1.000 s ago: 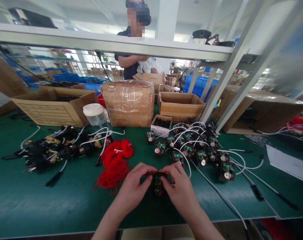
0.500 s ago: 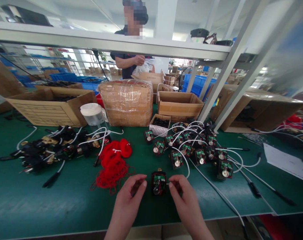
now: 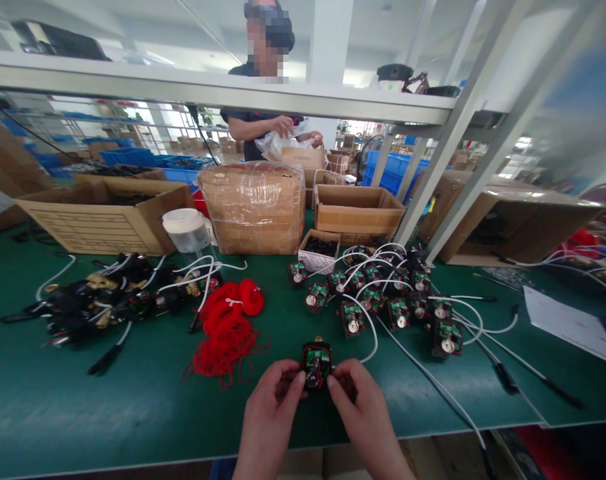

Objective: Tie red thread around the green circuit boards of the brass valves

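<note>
A black square-housed device (image 3: 317, 363) with a green circuit board, red wires and a brass fitting at its far side lies on the table in front of me. My left hand (image 3: 275, 407) is closed on its left edge, thumb on the near left corner. From the other side my right hand (image 3: 360, 403) pinches the right edge, its curled fingers partly hidden behind the thumb. A white cable (image 3: 371, 347) runs from beside the right hand towards the back.
Several similar open devices (image 3: 353, 319) with white cables crowd the right. Red cord bundles (image 3: 227, 347) lie left of centre, beside a pile of black and brass units (image 3: 87, 300). Cardboard boxes (image 3: 253, 213) stand behind. A person (image 3: 257, 130) handles a plastic bag across the table.
Both my hands have closed in on the device from either side and now touch its edges. Across the table, the other person's hands have shifted on the bag.
</note>
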